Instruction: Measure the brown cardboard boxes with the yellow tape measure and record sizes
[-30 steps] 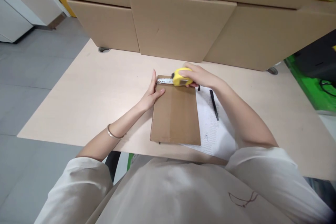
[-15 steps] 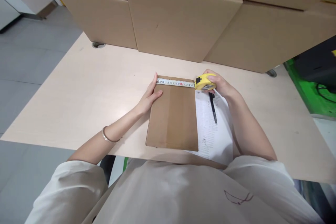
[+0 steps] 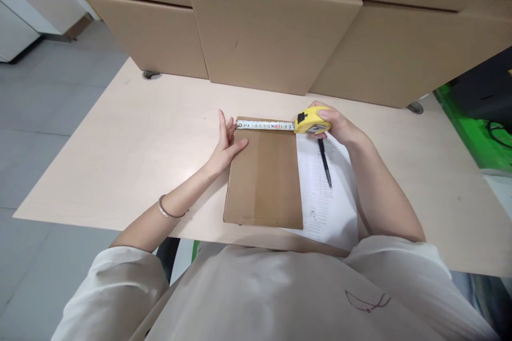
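Note:
A flat brown cardboard box [image 3: 276,181] lies on the table with a tape strip down its middle. My right hand [image 3: 334,122] is closed around a yellow tape measure [image 3: 312,120] at the box's far right corner. Its silver blade [image 3: 264,125] runs across the far end of the box to the left edge. At that edge is my left hand [image 3: 225,144], fingers apart and index finger raised, the thumb resting on the box. Under the box's right side, a printed paper sheet [image 3: 332,208] sticks out. A black pen [image 3: 325,162] lies on this sheet.
Large cardboard boxes [image 3: 264,32] stand stacked along the back of the pale wooden table [image 3: 160,133]. Grey floor tiles [image 3: 52,112] show at the left. A green surface [image 3: 480,128] with dark equipment [image 3: 484,85] is at the right.
My left hand's fingers have spread away from the box edge and the index finger has lifted. The tape measure has shifted slightly left. The view has tilted a little.

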